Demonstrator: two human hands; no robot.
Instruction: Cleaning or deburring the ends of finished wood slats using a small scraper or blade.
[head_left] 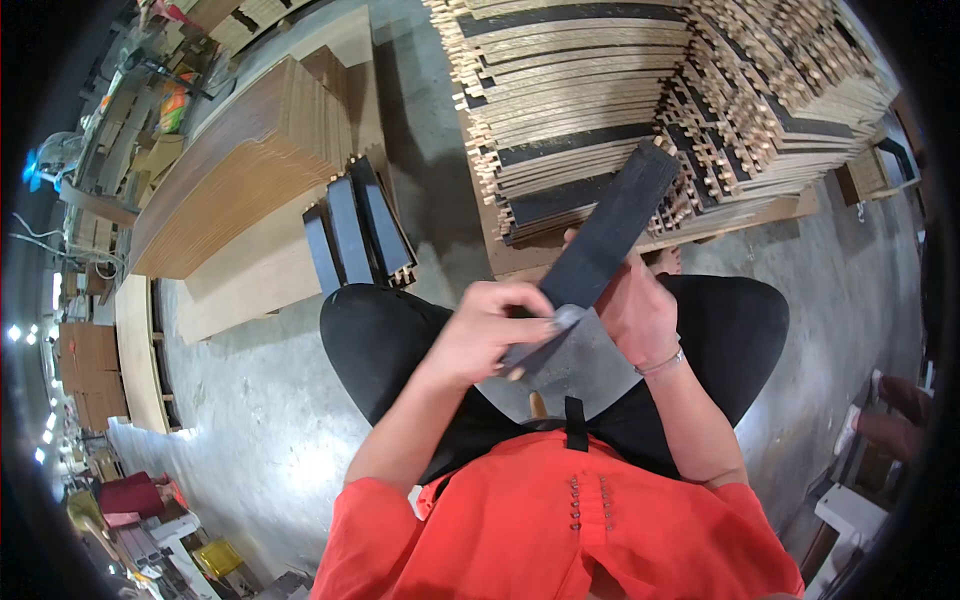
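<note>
A long black wooden board [612,222] slants across my lap, its far end over a stack of similar boards. My right hand [640,308] is closed around its right edge from below. On the board's near part, the fingers of my left hand [497,328] are pinched on a small greyish piece [568,318] pressed to the surface; its kind is not clear. A light wooden peg [516,374] sticks out at the board's near end, beneath my left hand. Part of the right hand's fingers is hidden behind the board.
Ahead stands a tall stack of black-faced boards [560,200] with wooden pegs at their ends. To the left, several dark boards [365,225] lean together by a pile of curved brown panels [235,180]. Another person's legs [890,420] show at the far right.
</note>
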